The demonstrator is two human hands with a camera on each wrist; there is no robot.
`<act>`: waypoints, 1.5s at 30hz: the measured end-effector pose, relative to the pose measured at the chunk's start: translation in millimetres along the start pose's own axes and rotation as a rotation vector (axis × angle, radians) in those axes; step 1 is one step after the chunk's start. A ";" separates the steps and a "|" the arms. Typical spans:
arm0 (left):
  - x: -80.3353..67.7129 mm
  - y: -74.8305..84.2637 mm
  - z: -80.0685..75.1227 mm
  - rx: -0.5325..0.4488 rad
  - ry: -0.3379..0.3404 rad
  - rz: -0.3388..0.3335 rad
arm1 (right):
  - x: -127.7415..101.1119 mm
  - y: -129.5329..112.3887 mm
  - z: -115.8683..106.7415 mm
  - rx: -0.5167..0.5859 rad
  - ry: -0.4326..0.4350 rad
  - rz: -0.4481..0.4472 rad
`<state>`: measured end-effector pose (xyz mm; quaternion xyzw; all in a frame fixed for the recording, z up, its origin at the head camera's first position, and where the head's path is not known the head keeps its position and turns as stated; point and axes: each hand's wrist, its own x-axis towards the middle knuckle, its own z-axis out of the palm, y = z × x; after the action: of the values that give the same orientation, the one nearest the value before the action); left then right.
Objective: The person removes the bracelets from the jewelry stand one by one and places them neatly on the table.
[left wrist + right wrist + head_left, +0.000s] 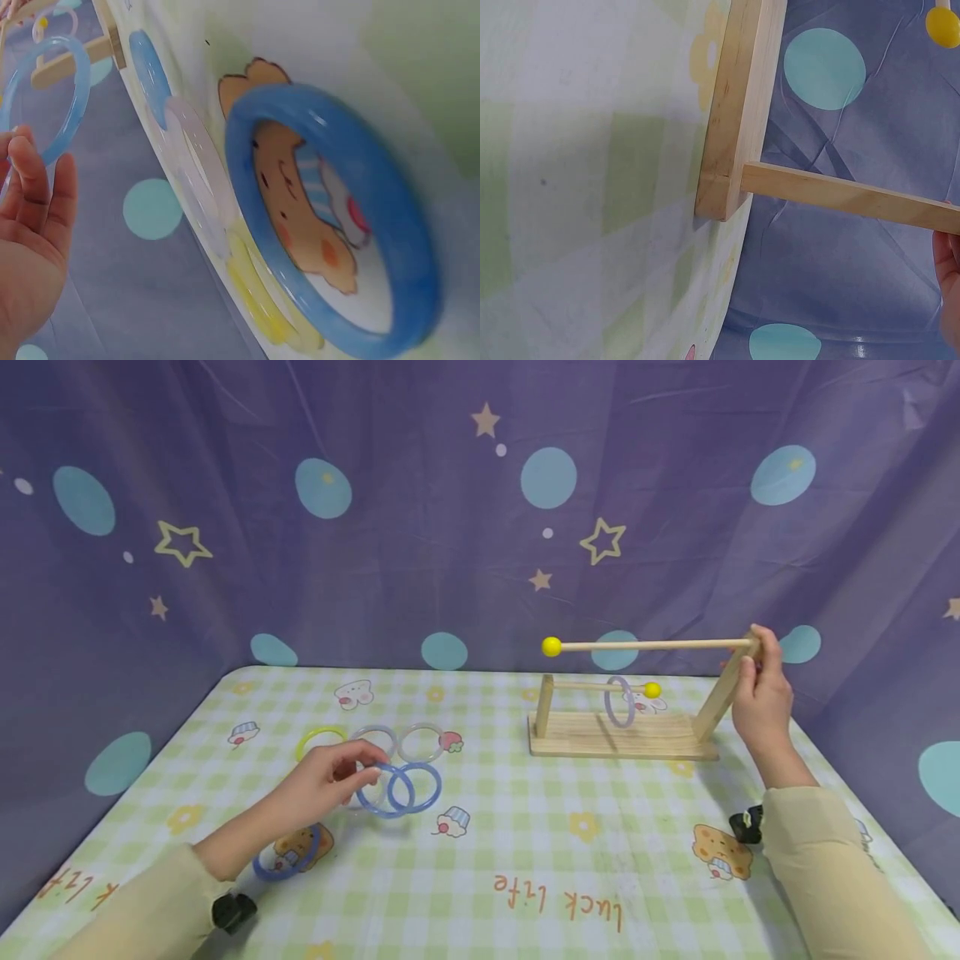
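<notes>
My left hand pinches a blue ring between thumb and fingertips, raised above the table in the left wrist view. In the head view it overlaps another blue ring. On the right stands a wooden rack with two yellow-tipped rods. A purple ring hangs on its lower rod; the upper rod carries none. My right hand grips the top of the rack's slanted post, with some fingers hidden behind it.
Behind my left hand lie a yellow ring and pale, see-through rings, one pinkish. A blue ring lies by my left forearm. The checked tablecloth reaches back to a purple curtain.
</notes>
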<state>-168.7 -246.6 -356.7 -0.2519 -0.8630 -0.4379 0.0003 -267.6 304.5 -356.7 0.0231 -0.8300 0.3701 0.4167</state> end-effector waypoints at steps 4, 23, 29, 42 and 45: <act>-5.0 -1.6 -3.7 -0.023 -0.049 -0.021 | -0.1 0.9 -0.3 0.001 0.001 -0.003; -15.3 -17.3 -2.4 0.080 -0.287 0.048 | -0.4 0.4 0.2 -0.032 -0.009 0.020; -14.2 -19.1 0.9 0.092 -0.340 0.028 | -1.1 0.7 -0.4 -0.015 -0.009 0.016; -13.6 -25.3 10.7 0.177 -0.366 0.097 | -1.4 3.6 1.3 -0.007 -0.002 0.007; -12.5 -25.1 11.9 0.224 -0.373 0.087 | -0.5 3.7 1.4 -0.014 0.005 0.010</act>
<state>-166.0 -255.3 -385.8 -0.3642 -0.8795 -0.2848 -0.1125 -269.5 306.1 -359.8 0.0152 -0.8317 0.3665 0.4168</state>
